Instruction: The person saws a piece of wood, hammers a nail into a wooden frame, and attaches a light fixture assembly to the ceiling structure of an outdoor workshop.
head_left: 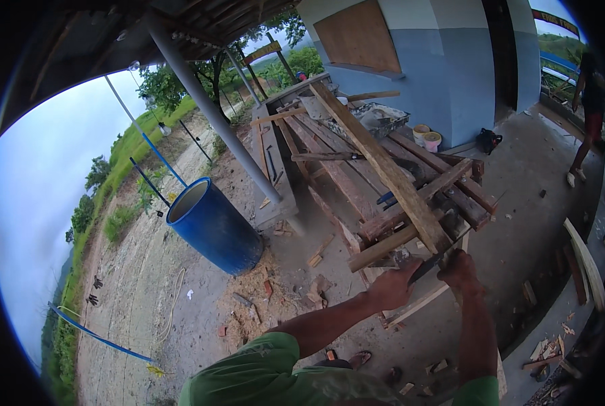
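Note:
A long wooden beam (390, 177) slants across the pile, its near end just beyond my hands. Between my hands runs a dark, flat blade (424, 268), lying close against the beam's near end; its exact kind is hard to make out. My left hand (391, 287) is closed around the blade's left end. At the other end, my right hand (459, 269) is closed too, its grip partly hidden by the fingers. Under the beam, a shorter round-edged timber (383, 249) and several reddish planks (336, 162) form a rough bench.
A blue barrel (214, 227) stands on the left, with wood shavings (248, 298) beside it. On the timbers rests a mortar-stained tray (377, 122); two small buckets (431, 141) sit by the wall. Another person (586, 101) is at the far right. Scrap wood (586, 264) lies below.

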Tool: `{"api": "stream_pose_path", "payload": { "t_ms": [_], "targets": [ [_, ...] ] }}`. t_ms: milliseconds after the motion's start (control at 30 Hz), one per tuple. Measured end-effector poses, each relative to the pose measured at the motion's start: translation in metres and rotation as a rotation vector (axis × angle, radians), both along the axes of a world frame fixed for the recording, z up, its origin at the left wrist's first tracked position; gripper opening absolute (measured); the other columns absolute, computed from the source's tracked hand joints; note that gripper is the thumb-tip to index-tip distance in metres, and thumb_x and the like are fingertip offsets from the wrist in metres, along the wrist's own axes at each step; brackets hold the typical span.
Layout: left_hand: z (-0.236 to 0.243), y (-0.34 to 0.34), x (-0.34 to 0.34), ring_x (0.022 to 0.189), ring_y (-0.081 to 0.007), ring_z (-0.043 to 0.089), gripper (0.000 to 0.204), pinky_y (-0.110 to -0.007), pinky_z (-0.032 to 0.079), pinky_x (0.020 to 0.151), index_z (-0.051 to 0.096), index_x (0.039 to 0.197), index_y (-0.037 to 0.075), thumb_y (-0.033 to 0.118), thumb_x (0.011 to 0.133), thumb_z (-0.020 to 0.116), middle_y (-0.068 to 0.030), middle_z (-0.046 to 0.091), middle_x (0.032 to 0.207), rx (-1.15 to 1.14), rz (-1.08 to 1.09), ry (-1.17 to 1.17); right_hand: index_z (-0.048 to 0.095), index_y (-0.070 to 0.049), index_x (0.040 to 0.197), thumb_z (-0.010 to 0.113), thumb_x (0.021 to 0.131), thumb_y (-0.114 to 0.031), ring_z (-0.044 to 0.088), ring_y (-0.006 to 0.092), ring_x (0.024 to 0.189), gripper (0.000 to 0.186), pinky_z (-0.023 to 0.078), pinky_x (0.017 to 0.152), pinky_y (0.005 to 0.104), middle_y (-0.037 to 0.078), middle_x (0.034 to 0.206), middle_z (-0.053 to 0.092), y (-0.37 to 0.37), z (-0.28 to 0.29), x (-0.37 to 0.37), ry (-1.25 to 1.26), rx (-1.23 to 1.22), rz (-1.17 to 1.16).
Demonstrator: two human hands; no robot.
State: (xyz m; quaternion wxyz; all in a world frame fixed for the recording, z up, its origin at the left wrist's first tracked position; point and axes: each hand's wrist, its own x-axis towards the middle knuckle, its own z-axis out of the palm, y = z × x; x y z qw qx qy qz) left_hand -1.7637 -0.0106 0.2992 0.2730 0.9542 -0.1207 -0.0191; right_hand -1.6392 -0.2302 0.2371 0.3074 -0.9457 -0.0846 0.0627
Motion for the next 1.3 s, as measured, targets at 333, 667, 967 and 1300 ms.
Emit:
{"api": "stream_pose_path", "payload": {
  "t_ms": [333,667,967,1300],
  "targets": [
    [0.018,0.074,-0.133,0.079,-0.0390,0.071,0.056,-0.047,0.058,0.072,0.046,0.141,0.012,0.014,0.089,0.066,-0.0227,0.070,0.089,0.052,0.106,0.153,0.063,0.006,0.111,0.084,0.054,-0.022,0.068,0.0378,0.105,0.067,0.055,0.090,0.0421,0.028,0.108,0.068,-0.016,0.014,-0.017,0.122,0.072,-0.050],
    [0.021,0.089,-0.135,0.087,-0.0408,0.071,0.048,-0.043,0.060,0.072,0.051,0.133,0.006,0.007,0.087,0.064,-0.0228,0.071,0.100,-0.022,0.164,0.105,0.069,0.007,0.099,0.077,0.062,-0.025,0.069,0.0416,0.097,0.049,0.056,0.086,0.0431,0.030,0.099,0.069,-0.004,0.008,0.005,0.117,-0.024,-0.032],
    [-0.022,0.006,0.009,0.082,-0.0508,0.064,0.053,-0.056,0.054,0.069,0.045,0.138,0.010,0.011,0.088,0.063,-0.0293,0.066,0.086,-0.047,-0.063,-0.130,0.071,0.006,0.093,0.078,0.062,-0.020,0.070,0.0394,0.094,0.041,0.056,0.083,0.0422,0.029,0.098,0.070,0.004,-0.002,-0.011,0.096,-0.006,-0.037],
    [0.042,0.087,-0.134,0.092,-0.0371,0.072,0.047,-0.043,0.060,0.077,0.054,0.133,0.008,0.006,0.087,0.064,-0.0217,0.071,0.103,0.026,0.168,0.102,0.063,-0.002,0.119,0.078,0.062,-0.018,0.070,0.0378,0.096,0.061,0.056,0.085,0.0424,0.024,0.099,0.071,0.005,0.012,0.011,0.145,-0.019,0.015]
  ]
}}
